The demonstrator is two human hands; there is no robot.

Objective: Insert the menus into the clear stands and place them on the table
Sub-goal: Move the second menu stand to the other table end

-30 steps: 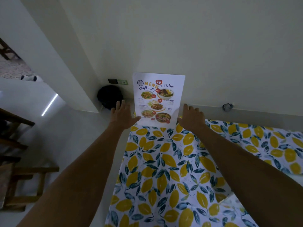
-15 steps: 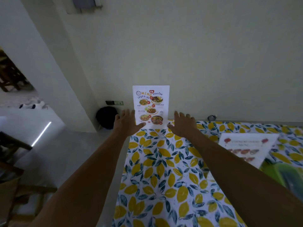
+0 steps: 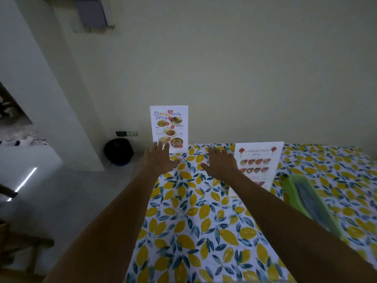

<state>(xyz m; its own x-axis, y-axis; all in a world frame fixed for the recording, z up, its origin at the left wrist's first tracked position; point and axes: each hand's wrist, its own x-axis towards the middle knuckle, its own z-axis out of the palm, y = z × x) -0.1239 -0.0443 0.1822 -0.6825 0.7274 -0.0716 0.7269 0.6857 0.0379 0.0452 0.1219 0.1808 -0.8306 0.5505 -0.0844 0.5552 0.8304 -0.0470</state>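
Lemon-print counter [image 3: 204,231]: Thai menu stand [image 3: 169,127] upright at far edge; left hand [image 3: 159,160], right hand [image 3: 221,163] now backed off, fingers spread, empty. Chinese menu [image 3: 258,162] next.

A green tray [image 3: 293,186] lies on the table; a black bin [image 3: 118,151] stands against the wall [image 3: 244,68]

Upright menu [image 3: 169,127]: "MENU"; tilted menu [image 3: 257,162]: seemingly "CHINESE FOODS MENU"

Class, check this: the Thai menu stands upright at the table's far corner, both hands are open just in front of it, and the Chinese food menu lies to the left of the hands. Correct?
Not quite. In the head view the Chinese food menu is right of the hands, beside the right hand. The rest holds: Thai menu upright, left hand open too.
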